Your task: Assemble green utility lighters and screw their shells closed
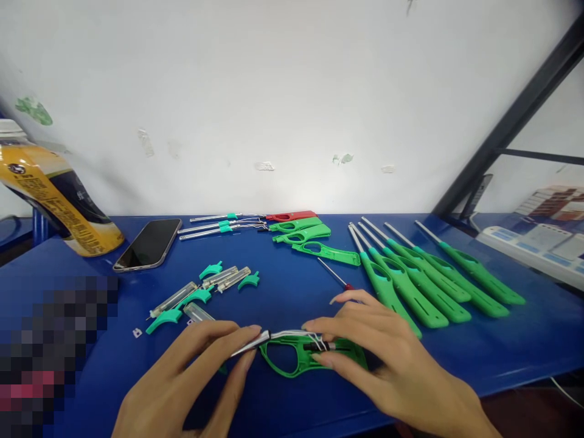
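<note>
In front of me lies a green lighter handle half (292, 360), its hollow inner side facing up. My left hand (201, 359) pinches a metal lighter tube (250, 345) between thumb and fingertips, at the handle's left end. From the tube, white wires (292, 332) run right along the handle's upper edge to a small black-and-metal igniter (326, 346). My right hand (378, 347) is closed on this igniter, thumb below and fingers above, over the handle half. Its palm side is hidden.
Clear fuel tanks (176, 298) and teal triggers (197, 296) lie left. Metal tubes (205, 232), a red handle half (292, 215) and green ones (303, 233) lie behind. Several assembled lighters (424, 292) lie right, near a screwdriver (335, 274). A phone (148, 244) and bottle (59, 188) stand left.
</note>
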Demonstrator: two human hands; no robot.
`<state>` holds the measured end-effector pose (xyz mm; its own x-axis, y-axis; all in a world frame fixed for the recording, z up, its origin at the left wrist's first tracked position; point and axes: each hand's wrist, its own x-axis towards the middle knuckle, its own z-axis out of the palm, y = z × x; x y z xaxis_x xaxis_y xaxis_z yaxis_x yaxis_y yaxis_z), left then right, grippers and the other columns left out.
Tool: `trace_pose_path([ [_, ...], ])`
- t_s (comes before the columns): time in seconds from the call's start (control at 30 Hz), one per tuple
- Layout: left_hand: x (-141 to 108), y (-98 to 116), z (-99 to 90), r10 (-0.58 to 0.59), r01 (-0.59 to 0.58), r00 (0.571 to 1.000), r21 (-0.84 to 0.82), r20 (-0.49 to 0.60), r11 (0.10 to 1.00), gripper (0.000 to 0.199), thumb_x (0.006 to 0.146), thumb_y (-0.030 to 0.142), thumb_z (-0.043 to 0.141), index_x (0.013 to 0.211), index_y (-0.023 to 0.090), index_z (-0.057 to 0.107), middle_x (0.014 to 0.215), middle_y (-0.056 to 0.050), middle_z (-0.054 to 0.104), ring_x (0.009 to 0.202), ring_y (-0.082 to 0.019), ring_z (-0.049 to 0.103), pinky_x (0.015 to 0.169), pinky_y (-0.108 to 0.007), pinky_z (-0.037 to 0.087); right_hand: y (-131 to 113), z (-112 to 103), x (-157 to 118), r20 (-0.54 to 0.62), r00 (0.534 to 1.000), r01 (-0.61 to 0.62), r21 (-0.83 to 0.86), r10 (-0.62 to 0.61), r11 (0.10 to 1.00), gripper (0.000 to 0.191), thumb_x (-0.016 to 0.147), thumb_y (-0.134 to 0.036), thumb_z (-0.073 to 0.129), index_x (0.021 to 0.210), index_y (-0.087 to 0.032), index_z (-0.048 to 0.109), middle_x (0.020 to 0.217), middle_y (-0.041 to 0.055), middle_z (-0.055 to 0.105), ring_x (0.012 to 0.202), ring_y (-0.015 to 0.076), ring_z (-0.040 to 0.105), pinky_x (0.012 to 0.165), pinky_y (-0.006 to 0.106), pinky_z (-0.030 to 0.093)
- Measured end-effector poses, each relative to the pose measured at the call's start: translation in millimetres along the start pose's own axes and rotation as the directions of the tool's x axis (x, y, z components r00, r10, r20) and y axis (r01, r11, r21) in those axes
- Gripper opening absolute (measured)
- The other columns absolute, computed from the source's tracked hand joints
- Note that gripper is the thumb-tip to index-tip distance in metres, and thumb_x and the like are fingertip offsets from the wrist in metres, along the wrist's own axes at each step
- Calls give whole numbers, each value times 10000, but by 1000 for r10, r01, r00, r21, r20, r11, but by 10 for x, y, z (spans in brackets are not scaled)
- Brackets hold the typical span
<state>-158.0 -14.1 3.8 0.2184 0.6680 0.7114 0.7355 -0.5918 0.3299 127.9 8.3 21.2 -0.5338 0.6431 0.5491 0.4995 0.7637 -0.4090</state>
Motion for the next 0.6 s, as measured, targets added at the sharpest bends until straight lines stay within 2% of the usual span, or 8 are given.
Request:
trace_pose_path([
  [0.1,-4,-89,-7,-13,14,997,-10,79,1000,190,1124,422,619,1295,396,695,1205,108,731,1059,-39,732,1108,-84,479,-25,-6,9,34,999,-9,-11,9,1000,253,1097,-291,717,1349,-297,697,1018,-102,808,893,82,748,1216,274,366],
  [0.23,9,-195,-21,23,-25,985,14,170,1000,198,1129,437,602,1289,394,710,1171,99,753,1035,-46,756,1020,-75,529,-43,1,23,65,998,16,-60,-12,998,211,1127,-306,660,1331,-285,708,947,-90,778,839,99,721,1159,289,413],
  [0.4,32,-231,1,23,-28,987,30,156,999,189,1139,393,569,1221,388,739,1119,96,781,988,-56,778,933,-86,568,-30,26,21,71,997,39,-115,-30,993,252,1143,-328,625,1385,-292,688,911,-81,735,873,122,718,1155,315,407],
  [0.6,79,-189,65,38,-42,997,54,68,998,286,1148,422,526,1094,366,801,1090,99,841,941,-73,828,897,-106,600,-14,35,31,95,994,64,-137,-51,989,210,1152,-344,598,1319,-279,707,916,-76,738,856,130,703,1130,317,404],
])
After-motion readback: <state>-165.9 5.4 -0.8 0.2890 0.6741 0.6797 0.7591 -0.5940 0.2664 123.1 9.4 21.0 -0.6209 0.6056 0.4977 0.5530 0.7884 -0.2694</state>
